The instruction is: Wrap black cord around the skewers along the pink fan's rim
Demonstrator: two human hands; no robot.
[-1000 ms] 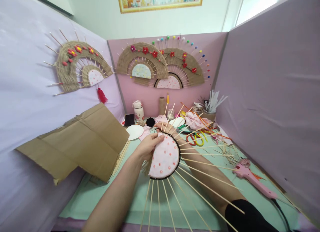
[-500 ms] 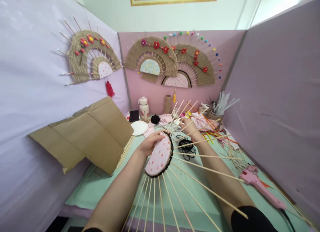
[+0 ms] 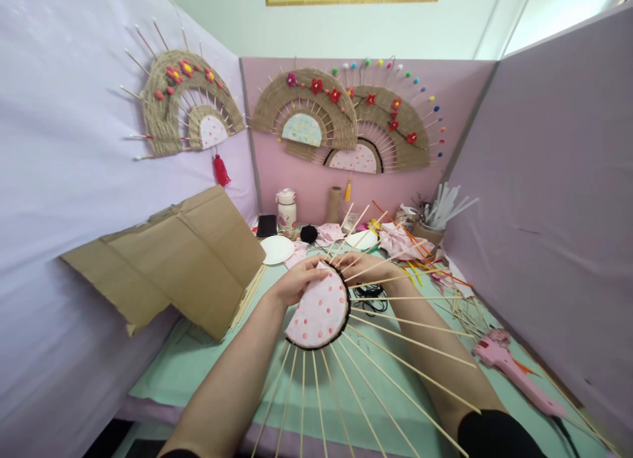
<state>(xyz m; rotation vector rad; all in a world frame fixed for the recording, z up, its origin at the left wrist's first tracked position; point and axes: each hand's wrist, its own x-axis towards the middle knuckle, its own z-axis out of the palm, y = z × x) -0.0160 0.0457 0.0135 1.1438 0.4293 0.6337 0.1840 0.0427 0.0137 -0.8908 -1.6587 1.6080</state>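
A half-round fan piece [image 3: 316,310] covered in pink spotted fabric is tilted in front of me, with black cord along its curved rim. Thin wooden sticks [image 3: 368,389] spread out from that rim. My left hand [image 3: 297,281] is closed on the upper left of the piece, thumb on the fabric. At the top of the rim, my right hand [image 3: 368,268] has its fingers bent in among the sticks. Its fingertips are partly hidden, and I cannot make out what they pinch. Loose black cord [image 3: 370,300] lies in a tangle below my right wrist.
A cardboard sheet [image 3: 182,260] leans on the left. Along the back stand a bottle [image 3: 287,211], a black yarn ball [image 3: 309,234] and fabric scraps [image 3: 403,242]. A pink glue gun [image 3: 514,372] lies at right. Finished fans [image 3: 304,99] hang on the partitions.
My right hand has come back from the far side of the table to the fan's upper rim. A white piece shows where it was. The left hand keeps its hold.
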